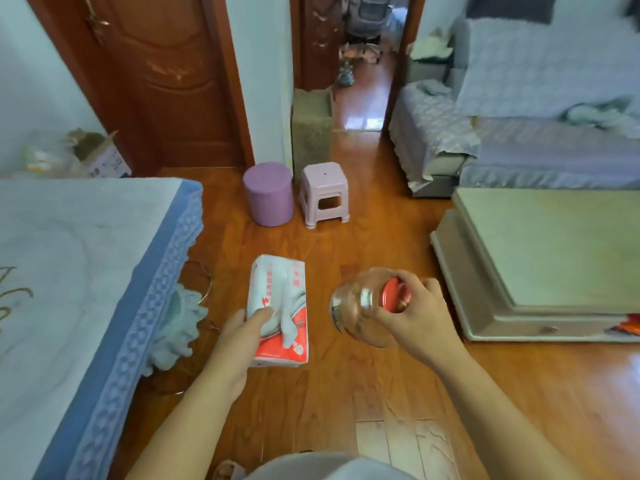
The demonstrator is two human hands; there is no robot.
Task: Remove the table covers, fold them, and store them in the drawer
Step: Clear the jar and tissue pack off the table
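While the left hand [242,329] grips a red-and-white tissue pack [278,310] and the right hand [415,313] clasps a red-lidded glass jar [360,303], the white, blue-bordered table cover [104,271] lies left, nearer the left hand, its long edge running near-to-far.

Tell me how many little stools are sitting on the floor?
2. A round purple stool stands on the wood floor near the closed door, and a square pink plastic stool stands right beside it. More could be hidden behind the covered table.

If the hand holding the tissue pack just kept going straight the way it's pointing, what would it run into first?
Probably the pink plastic stool. The left hand holds the tissue pack pointing up the picture, over bare wooden floor. The purple round stool sits slightly left of that line. Depth is hard to judge.
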